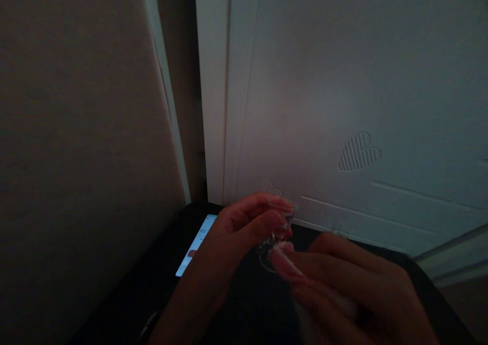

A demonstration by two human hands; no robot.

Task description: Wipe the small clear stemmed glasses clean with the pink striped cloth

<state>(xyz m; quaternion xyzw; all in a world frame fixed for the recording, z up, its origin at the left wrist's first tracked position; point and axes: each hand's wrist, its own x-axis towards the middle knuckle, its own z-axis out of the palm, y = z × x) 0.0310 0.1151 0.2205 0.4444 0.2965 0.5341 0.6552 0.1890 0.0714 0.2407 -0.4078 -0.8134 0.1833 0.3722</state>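
My left hand [244,228] is closed around a small clear stemmed glass [291,215], with the thumb and fingers gripping its bowl. The glass is tilted, its rim pointing up and away, and its round foot is nearer to me. In my right hand [351,279] a pink cloth [285,266] is pinched between thumb and fingers. The cloth's tip touches the glass near the stem and foot. Part of the cloth is hidden under my right fingers, and the dim light blurs the finer detail of the glass.
A lit phone [198,246] lies on the dark tabletop [251,314], left of my left forearm. Behind the table stands a white panel [305,91] with embossed hearts. A brownish wall [84,106] rises on the left.
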